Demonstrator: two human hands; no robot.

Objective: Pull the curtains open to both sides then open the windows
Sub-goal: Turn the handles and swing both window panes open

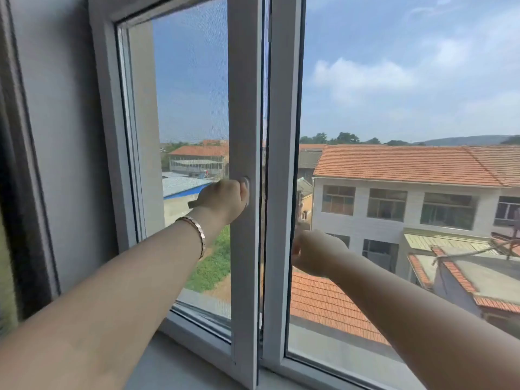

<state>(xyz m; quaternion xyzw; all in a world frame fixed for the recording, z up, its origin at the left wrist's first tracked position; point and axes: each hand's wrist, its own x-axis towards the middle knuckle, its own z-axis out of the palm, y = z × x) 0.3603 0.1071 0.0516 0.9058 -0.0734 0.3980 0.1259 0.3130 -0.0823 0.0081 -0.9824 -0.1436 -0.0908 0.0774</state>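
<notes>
Bright daylight, orange tiled rooftops (399, 161) and a pale sky fill the glass, and there's the curtain (17, 192) already bunched dark against the left edge, so that side looks done. Now to the windows: the left hand (225, 201), bracelet (195, 232) on the wrist, is curled tight around the handle (245, 183) on the left sash (244, 108), fingers wrapped right round it. The right hand (313, 253) is closed in a loose fist against the edge of the right sash (282, 136); whether it actually grips anything there, I can't tell. There's a dark gap running between the two frames. The danger, I'd say, is that gap: if one sash swings while those right fingers sit near the edge, they could get pinched, and a hard tug on the handle could jolt the frame.
</notes>
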